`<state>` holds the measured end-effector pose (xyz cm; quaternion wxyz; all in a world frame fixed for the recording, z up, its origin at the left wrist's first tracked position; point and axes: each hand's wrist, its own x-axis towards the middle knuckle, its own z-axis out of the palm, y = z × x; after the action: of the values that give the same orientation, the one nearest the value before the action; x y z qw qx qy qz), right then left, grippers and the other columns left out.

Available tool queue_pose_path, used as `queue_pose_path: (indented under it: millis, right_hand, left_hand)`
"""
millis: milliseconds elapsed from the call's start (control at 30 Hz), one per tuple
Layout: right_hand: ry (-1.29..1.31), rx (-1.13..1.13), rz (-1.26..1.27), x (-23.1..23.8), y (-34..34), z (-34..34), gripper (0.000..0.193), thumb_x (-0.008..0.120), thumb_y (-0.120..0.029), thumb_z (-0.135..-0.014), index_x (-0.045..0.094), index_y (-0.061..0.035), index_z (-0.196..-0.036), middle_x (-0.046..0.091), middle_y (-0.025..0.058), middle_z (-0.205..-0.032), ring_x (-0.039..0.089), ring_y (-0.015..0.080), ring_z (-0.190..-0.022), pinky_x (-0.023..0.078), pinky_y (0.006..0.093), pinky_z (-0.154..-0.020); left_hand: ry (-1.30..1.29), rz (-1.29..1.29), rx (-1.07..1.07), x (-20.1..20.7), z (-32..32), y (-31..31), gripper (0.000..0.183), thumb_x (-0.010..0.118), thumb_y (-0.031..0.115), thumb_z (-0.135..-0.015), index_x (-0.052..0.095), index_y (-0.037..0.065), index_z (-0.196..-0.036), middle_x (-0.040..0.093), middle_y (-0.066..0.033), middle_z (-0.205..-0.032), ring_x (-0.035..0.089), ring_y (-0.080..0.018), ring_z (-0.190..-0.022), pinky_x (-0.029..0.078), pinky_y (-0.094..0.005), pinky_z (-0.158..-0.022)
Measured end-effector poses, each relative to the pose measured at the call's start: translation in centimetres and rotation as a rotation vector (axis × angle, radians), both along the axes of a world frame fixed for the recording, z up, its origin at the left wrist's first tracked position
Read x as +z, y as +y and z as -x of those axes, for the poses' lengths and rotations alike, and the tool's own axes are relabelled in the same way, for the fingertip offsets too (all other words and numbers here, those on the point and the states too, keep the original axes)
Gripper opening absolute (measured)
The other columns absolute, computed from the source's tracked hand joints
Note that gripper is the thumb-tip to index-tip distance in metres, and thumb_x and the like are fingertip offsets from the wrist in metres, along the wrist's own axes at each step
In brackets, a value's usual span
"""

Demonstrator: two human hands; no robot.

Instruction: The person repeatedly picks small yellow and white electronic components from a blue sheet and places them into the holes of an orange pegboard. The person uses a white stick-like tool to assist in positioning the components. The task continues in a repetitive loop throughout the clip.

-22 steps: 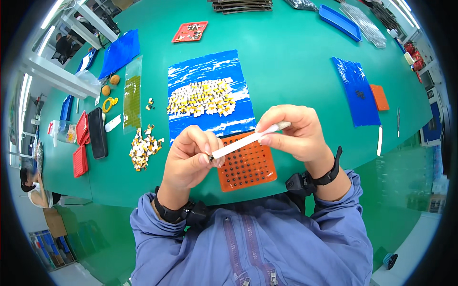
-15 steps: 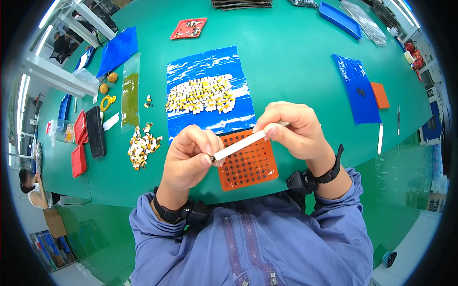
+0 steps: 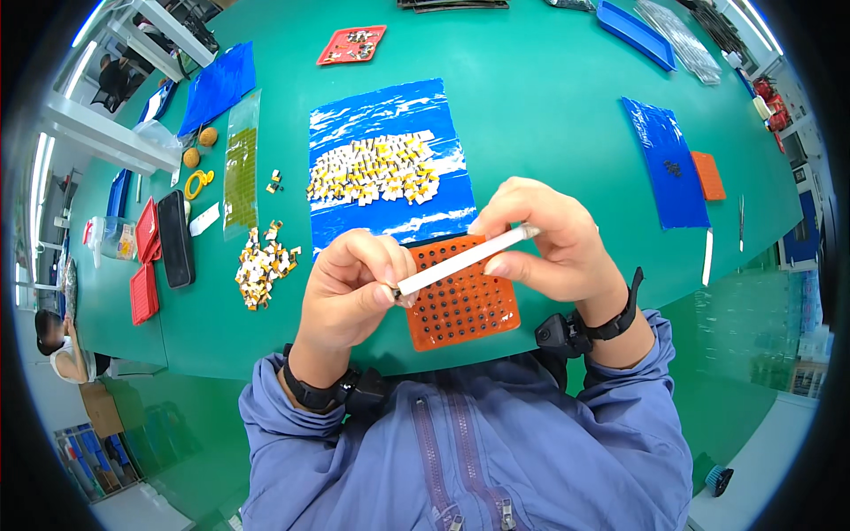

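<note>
A flat white stick (image 3: 456,264) slants over the orange tray, its right end higher. My right hand (image 3: 553,243) holds it between thumb and forefinger near that upper end. At the lower left end, my left hand (image 3: 354,279) pinches a tiny piece with a dark part showing; the fingertips hide most of it. Below both hands lies the orange tray (image 3: 465,332), which has rows of small dark round parts. Just beyond is a blue sheet (image 3: 456,164) bearing many small white-and-yellow pieces (image 3: 372,168) set close together.
To the left are a loose heap of similar pieces (image 3: 263,270), a black case (image 3: 177,239) and red trays (image 3: 144,292). A red tray (image 3: 351,44) with small parts stands farther back. At right lie another blue sheet (image 3: 664,168), an orange block (image 3: 708,175) and tweezers (image 3: 741,221).
My right thumb and fingers have parted a little and shifted along the stick, so its upper end now shows. My left hand keeps its pinch in nearly the same place.
</note>
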<state>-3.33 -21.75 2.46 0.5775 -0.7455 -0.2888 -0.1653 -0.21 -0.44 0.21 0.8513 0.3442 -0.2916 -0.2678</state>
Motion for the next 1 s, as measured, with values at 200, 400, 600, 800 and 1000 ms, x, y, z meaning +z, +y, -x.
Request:
queue_pose_path:
  millis: [200,400,600,800,1000]
  right_hand:
    - [-0.03,0.015,0.063,0.2,-0.2,0.0,0.008,0.063,-0.004,-0.074,0.059,-0.0011,-0.081,0.056,0.0061,-0.071,0.052,0.0169,-0.063,0.041,0.0267,-0.055]
    - [0.005,-0.005,0.08,0.3,-0.2,0.2,0.012,0.065,-0.004,-0.072,0.059,-0.0008,-0.082,0.056,0.0066,-0.073,0.052,0.0166,-0.063,0.041,0.0273,-0.053]
    - [-0.012,-0.016,0.141,0.4,-0.5,0.1,0.011,0.065,-0.004,-0.071,0.06,-0.0009,-0.08,0.056,0.0049,-0.065,0.052,0.0147,-0.058,0.042,0.0248,-0.052]
    - [0.137,-0.036,-0.094,0.4,-0.2,0.6,0.009,0.067,-0.002,-0.069,0.061,-0.0011,-0.076,0.058,0.0046,-0.065,0.05,0.0129,-0.053,0.04,0.0235,-0.049]
    - [-0.092,0.0,-0.151,0.3,-0.6,0.8,0.012,0.07,-0.001,-0.066,0.059,-0.0025,-0.071,0.056,0.0034,-0.06,0.047,0.0109,-0.047,0.035,0.0232,-0.042]
  left_hand:
    - [0.005,0.0,0.008,-0.1,0.0,0.0,0.01,0.057,0.006,-0.08,0.048,0.004,-0.08,0.05,-0.0069,-0.072,0.05,-0.0158,-0.068,0.04,-0.0265,-0.062]
    - [0.001,-0.008,0.002,-0.1,0.0,0.1,0.01,0.059,0.006,-0.08,0.049,0.004,-0.08,0.05,-0.0069,-0.073,0.05,-0.0158,-0.069,0.04,-0.0262,-0.062]
    - [-0.03,-0.036,0.071,-0.1,-0.1,0.2,0.01,0.059,0.005,-0.079,0.049,0.003,-0.08,0.05,-0.0064,-0.075,0.049,-0.0147,-0.07,0.04,-0.0253,-0.062]
    - [-0.123,-0.147,0.246,0.1,-0.3,0.0,0.011,0.055,0.008,-0.082,0.045,0.005,-0.081,0.046,-0.0039,-0.074,0.044,-0.0129,-0.068,0.039,-0.0253,-0.061]
    - [-0.089,-0.208,0.358,0.2,-0.3,-0.2,0.005,0.049,0.007,-0.086,0.044,0.006,-0.085,0.046,-0.003,-0.078,0.044,-0.0126,-0.072,0.038,-0.0246,-0.064]
